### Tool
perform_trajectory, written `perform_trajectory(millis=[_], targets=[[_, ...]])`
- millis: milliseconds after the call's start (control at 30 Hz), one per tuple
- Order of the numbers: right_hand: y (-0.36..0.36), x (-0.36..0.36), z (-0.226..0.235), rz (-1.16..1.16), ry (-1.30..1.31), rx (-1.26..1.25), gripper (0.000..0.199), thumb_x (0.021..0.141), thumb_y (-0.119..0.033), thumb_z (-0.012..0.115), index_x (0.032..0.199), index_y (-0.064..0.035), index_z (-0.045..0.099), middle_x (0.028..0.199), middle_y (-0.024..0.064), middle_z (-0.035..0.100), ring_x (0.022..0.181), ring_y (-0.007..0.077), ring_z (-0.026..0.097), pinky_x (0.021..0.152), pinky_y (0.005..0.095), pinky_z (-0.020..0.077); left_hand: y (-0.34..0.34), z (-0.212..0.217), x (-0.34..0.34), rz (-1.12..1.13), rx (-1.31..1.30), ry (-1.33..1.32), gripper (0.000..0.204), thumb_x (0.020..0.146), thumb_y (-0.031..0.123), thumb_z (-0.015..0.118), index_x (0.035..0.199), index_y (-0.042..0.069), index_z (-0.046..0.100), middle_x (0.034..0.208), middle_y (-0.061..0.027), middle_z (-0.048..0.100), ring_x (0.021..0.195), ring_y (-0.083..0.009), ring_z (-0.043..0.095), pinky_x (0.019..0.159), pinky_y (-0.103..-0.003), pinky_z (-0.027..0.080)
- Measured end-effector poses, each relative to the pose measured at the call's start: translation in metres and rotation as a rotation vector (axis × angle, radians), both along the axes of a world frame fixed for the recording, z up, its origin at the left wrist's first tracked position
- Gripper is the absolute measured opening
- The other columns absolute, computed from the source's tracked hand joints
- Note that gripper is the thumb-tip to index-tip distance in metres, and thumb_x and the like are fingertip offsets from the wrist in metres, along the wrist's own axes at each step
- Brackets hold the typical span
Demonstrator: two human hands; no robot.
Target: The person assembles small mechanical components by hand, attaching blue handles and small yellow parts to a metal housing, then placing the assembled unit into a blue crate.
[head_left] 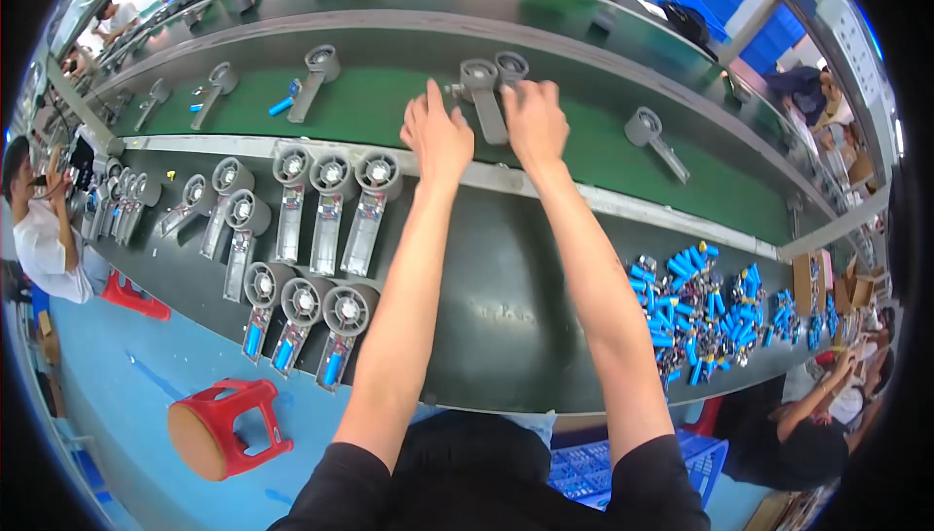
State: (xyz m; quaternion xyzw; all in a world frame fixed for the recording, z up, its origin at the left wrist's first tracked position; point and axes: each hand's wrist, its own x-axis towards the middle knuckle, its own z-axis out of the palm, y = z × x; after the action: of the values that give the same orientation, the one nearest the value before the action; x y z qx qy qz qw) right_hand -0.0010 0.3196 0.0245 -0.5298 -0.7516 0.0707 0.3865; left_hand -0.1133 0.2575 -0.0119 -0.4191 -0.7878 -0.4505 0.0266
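Note:
My left hand is over the green conveyor belt, index finger stretched out and thumb apart, with nothing in it. To its right, my right hand has its fingers curled at a grey handheld fan, whose handle is hidden behind the hand. Just left of those fingers lies another grey handheld fan, its round head away from me and its handle toward me; the right thumb is beside it. On my bench stand several opened fans with circuit boards showing in their handles. Blue battery cells show in the nearest ones.
More fans lie on the belt, to the left and right. A heap of blue battery cells with wiring covers the bench's right side. A red stool stands lower left. Other people sit along both sides.

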Motion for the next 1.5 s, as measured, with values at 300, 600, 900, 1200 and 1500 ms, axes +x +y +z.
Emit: perform_trajectory(millis=[300,600,900,1200,1500], targets=[[0.033,0.067,-0.014,0.193,0.455,-0.562,0.037,0.089,-0.038,0.066,0.096,-0.0027,0.075,0.084,0.0112,0.075,0.077,0.0242,0.072,0.072,0.0362,0.0537,-0.047,0.015,0.043,-0.185,0.254,-0.088,0.035,0.091,0.006,0.059,0.125,-0.002,0.059,0.121,-0.0194,0.058,0.120,-0.0381,0.050,0.101,-0.050,0.039],[0.036,0.008,-0.055,0.211,0.430,-0.601,0.042,0.086,-0.041,0.069,0.090,0.0001,0.076,0.082,0.0142,0.075,0.072,0.0239,0.072,0.074,0.0367,0.0554,-0.093,0.006,0.083,-0.352,0.128,-0.083,0.023,0.094,0.009,0.058,0.114,-0.001,0.065,0.106,-0.0181,0.064,0.100,-0.0351,0.062,0.090,-0.043,0.048],[-0.126,0.113,0.014,0.301,0.615,-0.633,0.030,0.095,-0.031,0.065,0.088,-0.0028,0.073,0.069,-0.0002,0.064,0.048,0.0052,0.050,0.043,0.0237,0.0369,-0.163,0.031,0.083,-0.437,0.228,-0.275,0.037,0.096,0.018,0.065,0.128,-0.001,0.060,0.118,-0.0166,0.063,0.106,-0.0280,0.061,0.091,-0.037,0.048],[-0.250,0.211,0.011,0.078,0.187,-0.464,0.023,0.094,-0.019,0.069,0.107,0.0002,0.070,0.078,0.0056,0.066,0.070,0.0157,0.062,0.064,0.0324,0.0485,-0.188,0.009,0.101,-0.671,0.061,-0.247,0.067,0.081,0.012,0.078,0.141,0.006,0.049,0.126,-0.0144,0.055,0.117,-0.0300,0.055,0.097,-0.039,0.044],[-0.157,0.307,0.029,-0.005,-0.242,-0.146,0.017,0.089,-0.014,0.070,0.101,-0.0016,0.073,0.090,0.0098,0.061,0.078,0.0223,0.060,0.073,0.0325,0.0489,-0.196,0.011,0.108,-0.679,0.083,-0.237,0.061,0.081,0.012,0.076,0.137,0.005,0.052,0.128,-0.0170,0.054,0.120,-0.0343,0.052,0.102,-0.042,0.043]])
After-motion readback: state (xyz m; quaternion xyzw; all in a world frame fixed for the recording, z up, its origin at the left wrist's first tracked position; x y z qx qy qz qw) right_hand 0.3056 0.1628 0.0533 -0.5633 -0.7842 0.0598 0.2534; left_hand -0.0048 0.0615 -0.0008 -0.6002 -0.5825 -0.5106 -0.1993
